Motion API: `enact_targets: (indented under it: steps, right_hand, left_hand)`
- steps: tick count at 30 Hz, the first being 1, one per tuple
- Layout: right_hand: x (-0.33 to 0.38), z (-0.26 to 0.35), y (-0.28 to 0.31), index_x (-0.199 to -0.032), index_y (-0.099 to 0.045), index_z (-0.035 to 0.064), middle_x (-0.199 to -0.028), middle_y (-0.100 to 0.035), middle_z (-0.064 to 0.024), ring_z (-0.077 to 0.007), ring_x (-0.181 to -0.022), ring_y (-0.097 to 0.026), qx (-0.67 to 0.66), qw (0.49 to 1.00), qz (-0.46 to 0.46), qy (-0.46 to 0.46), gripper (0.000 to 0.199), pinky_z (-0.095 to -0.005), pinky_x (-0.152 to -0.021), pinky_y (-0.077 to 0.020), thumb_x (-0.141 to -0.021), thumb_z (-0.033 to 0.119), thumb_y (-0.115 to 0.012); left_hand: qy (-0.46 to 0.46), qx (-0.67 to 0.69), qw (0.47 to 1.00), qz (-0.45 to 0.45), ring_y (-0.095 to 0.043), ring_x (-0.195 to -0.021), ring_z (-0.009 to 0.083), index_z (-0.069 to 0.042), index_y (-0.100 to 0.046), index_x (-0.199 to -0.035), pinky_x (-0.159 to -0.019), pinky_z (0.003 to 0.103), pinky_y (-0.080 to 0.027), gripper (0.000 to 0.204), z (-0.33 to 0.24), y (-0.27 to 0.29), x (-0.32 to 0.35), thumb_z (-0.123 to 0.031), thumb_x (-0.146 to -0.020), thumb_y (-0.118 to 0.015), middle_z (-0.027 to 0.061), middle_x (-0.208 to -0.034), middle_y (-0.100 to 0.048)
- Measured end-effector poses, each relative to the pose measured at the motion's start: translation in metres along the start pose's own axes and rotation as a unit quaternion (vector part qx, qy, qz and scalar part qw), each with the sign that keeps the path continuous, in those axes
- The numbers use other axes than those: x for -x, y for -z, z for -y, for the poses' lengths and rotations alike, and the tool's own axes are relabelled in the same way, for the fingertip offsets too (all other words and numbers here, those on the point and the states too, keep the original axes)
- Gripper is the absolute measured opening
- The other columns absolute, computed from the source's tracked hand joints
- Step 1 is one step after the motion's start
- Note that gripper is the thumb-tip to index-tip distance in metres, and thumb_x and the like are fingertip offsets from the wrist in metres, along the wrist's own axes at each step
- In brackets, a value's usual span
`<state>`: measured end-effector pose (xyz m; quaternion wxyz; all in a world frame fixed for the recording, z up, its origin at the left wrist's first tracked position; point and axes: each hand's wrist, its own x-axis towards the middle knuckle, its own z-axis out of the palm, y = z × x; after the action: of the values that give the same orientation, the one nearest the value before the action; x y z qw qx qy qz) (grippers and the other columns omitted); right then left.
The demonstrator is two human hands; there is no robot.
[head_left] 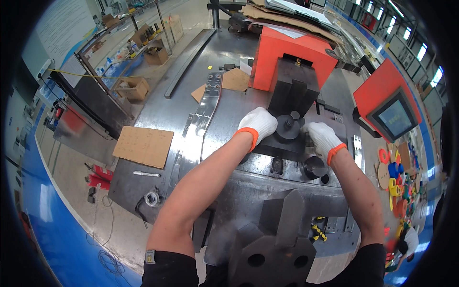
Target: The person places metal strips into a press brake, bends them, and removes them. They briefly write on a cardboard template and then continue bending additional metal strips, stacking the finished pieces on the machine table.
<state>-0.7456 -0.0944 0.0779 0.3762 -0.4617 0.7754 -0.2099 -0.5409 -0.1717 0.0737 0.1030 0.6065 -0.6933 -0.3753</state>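
Note:
A dark metal block [277, 145] with a round stepped boss and a bolt head [289, 122] on top sits on the steel machine table, in front of a taller black tool block [292, 88]. My left hand [258, 123], in a white glove with an orange cuff, is closed at the block's left end, its fingertips hidden. At the right end my right hand [322, 136], gloved the same way, curls its fingers against the block. Just below the right hand stands a dark round cylinder [315, 167].
An orange-red machine housing [267, 60] rises behind the tool block, and a control screen [395, 116] stands at right. Left lie a shiny metal strip [206, 111], cardboard [143, 146], a white marker [147, 174] and a tape roll [152, 198]. A large dark steel fixture [272, 253] fills the near edge.

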Motion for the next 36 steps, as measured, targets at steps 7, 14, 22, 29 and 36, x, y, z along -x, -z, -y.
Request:
enact_targets:
  steps: [7,14,22,29,36]
  right_hand:
    - [-0.011,-0.019,-0.008,-0.111,-0.074,0.0023,-0.101,-0.074,-0.0196,-0.0337,-0.089,-0.073,-0.052,0.998,-0.019,-0.013,0.020,-0.0442,-0.078,-0.0615,-0.095,0.011,-0.068]
    - [-0.001,-0.024,-0.007,-0.118,-0.072,0.0064,-0.105,-0.076,-0.0250,-0.0453,-0.103,-0.073,0.312,0.912,-0.073,0.255,0.030,-0.0515,-0.086,-0.0594,-0.088,0.003,-0.069]
    - [-0.048,-0.074,-0.028,-0.125,-0.071,0.0075,-0.116,-0.074,-0.0242,-0.0427,-0.105,-0.073,0.011,0.983,-0.058,0.172,0.033,-0.0460,-0.090,-0.0592,-0.092,0.006,-0.069]
    - [-0.045,-0.068,-0.023,-0.121,-0.068,0.0098,-0.114,-0.075,-0.0214,-0.0436,-0.111,-0.071,0.178,0.932,-0.128,0.289,0.047,-0.0495,-0.092,-0.0577,-0.078,-0.008,-0.075]
    - [-0.025,-0.035,-0.015,-0.107,-0.077,0.0001,-0.097,-0.078,-0.0169,-0.0297,-0.088,-0.076,-0.239,0.971,-0.002,0.000,0.045,-0.0407,-0.077,-0.0582,-0.097,0.042,-0.061]
  left_hand:
    - [0.022,0.071,0.997,0.001,-0.068,-0.121,0.0486,0.004,-0.076,-0.117,-0.105,0.047,-0.053,0.045,-0.008,0.005,0.013,-0.023,-0.086,-0.058,0.0331,-0.120,-0.072]
    - [0.083,0.200,0.976,-0.003,-0.077,-0.092,0.0324,0.010,-0.073,-0.118,-0.077,0.042,-0.057,0.054,0.008,-0.001,0.006,-0.035,-0.090,-0.069,0.0245,-0.107,-0.077]
    - [0.089,0.183,0.979,-0.006,-0.075,-0.088,0.0279,0.006,-0.067,-0.129,-0.074,0.041,-0.058,0.052,0.011,-0.014,-0.003,-0.030,-0.092,-0.075,0.0214,-0.111,-0.075]
    - [0.080,0.196,0.977,0.011,-0.077,-0.095,0.0310,0.005,-0.065,-0.132,-0.075,0.044,-0.061,0.058,0.018,-0.020,-0.020,-0.030,-0.089,-0.081,0.0231,-0.120,-0.074]
    - [0.060,0.332,0.941,0.029,-0.076,-0.090,0.0281,0.011,-0.061,-0.134,-0.071,0.042,-0.060,0.061,0.027,-0.025,-0.026,-0.026,-0.090,-0.081,0.0226,-0.115,-0.074]
